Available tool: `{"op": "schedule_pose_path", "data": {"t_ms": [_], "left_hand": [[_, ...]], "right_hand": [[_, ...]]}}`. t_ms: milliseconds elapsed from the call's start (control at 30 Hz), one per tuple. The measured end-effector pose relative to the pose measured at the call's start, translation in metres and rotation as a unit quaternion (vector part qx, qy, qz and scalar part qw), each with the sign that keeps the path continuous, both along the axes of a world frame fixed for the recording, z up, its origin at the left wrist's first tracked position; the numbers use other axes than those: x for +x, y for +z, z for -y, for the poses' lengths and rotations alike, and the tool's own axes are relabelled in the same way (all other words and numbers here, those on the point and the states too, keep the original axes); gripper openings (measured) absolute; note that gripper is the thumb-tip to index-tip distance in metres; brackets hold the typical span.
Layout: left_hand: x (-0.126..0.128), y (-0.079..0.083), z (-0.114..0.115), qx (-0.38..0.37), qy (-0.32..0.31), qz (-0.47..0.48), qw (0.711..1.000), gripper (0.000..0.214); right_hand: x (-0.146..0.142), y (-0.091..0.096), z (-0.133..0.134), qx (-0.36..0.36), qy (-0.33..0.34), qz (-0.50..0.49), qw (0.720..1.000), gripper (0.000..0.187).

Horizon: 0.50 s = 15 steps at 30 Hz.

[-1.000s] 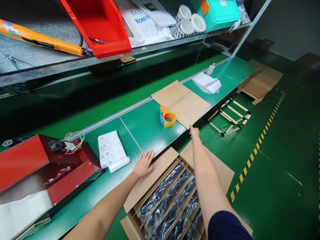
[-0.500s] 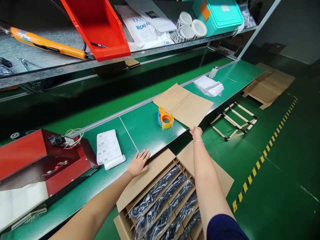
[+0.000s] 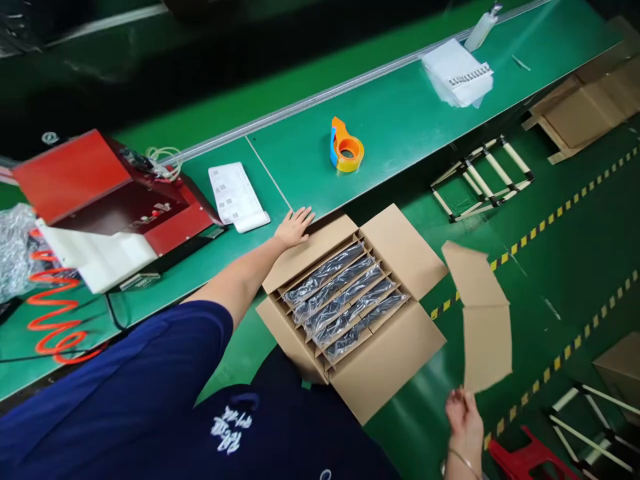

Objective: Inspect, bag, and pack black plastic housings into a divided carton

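My right hand [image 3: 464,417] grips one end of a folded cardboard sheet [image 3: 487,340], holding it out over the floor to the right of the box. My left hand [image 3: 295,228] lies flat with fingers spread on the bench edge, beside the box's back flap. An open cardboard box [image 3: 395,350] stands against the bench, its flaps folded outward. Inside, cardboard dividers separate several dark items wrapped in clear plastic [image 3: 345,293]; their kind is hard to make out. An orange tape dispenser [image 3: 349,148] with yellow tape sits on the green bench [image 3: 400,127].
Left on the bench are a red machine [image 3: 115,193], a coiled orange hose [image 3: 50,327] and a label roll [image 3: 237,193]. White sheets [image 3: 460,70] and a bottle [image 3: 483,28] lie farther along. On the floor stand a tube frame [image 3: 483,180] and a red stool [image 3: 530,457].
My right hand has taken the cardboard sheet off the bench and swung it right, beyond the box. The view has tilted down. My left hand still rests on the bench edge.
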<state>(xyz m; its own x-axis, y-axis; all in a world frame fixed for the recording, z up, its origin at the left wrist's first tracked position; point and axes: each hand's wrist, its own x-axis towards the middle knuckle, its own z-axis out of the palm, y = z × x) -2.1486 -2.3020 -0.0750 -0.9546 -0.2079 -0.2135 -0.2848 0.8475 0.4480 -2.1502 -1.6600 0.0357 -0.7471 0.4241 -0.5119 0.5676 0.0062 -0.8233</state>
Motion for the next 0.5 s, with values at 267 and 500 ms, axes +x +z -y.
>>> {"op": "schedule_pose_path", "data": {"t_ms": [267, 500], "left_hand": [[0.143, 0.029, -0.158, 0.099, 0.169, -0.004, 0.981, 0.054], [0.225, 0.033, -0.401, 0.29, 0.183, 0.075, 0.936, 0.037]], "right_hand": [[0.021, 0.012, -0.145, 0.031, 0.011, -0.005, 0.999, 0.026], [-0.05, 0.058, -0.202, 0.034, 0.147, -0.066, 0.986, 0.02]]}}
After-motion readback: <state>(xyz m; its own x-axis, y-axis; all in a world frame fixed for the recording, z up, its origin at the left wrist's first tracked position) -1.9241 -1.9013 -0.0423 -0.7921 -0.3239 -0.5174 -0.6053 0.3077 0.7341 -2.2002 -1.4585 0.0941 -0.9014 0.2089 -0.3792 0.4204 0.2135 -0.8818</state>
